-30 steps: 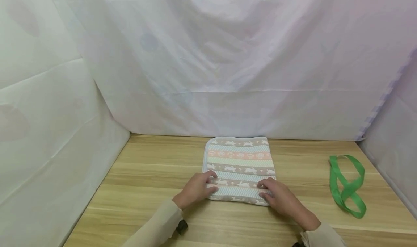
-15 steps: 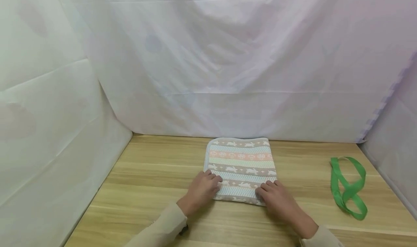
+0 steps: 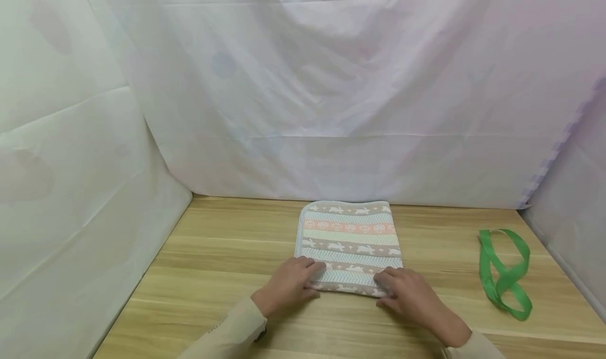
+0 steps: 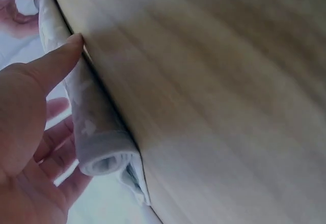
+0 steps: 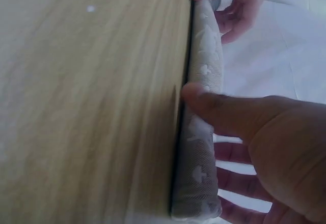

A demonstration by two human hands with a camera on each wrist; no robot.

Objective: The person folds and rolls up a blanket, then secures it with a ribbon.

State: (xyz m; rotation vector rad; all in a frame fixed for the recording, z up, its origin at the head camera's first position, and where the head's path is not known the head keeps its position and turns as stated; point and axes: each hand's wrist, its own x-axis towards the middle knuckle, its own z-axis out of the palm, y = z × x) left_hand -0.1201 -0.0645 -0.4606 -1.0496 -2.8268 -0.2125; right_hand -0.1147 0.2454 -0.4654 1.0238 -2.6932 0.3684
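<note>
A folded cloth (image 3: pixel 350 240) with pastel stripes and white rabbits lies flat on the wooden table, its pale blue binding showing at the left and far edges. Its near edge is a thick roll (image 4: pixel 99 107), whose spiral end shows in the left wrist view. My left hand (image 3: pixel 290 284) grips the left part of this roll, thumb low on the near side and fingers over the far side. At the right part, my right hand (image 3: pixel 411 297) holds the roll (image 5: pixel 198 152) the same way, its thumb down by the tabletop.
A green ribbon (image 3: pixel 507 277) lies in loose loops on the table to the right of my right hand. White cloth hangings (image 3: pixel 303 111) enclose the table at the back and both sides. The wooden tabletop (image 3: pixel 213 243) extends left of the cloth.
Both thumbs have moved from the cloth's near part down to its near edge, and the fingers have shifted over the roll. The cloth and ribbon have stayed about where they were.
</note>
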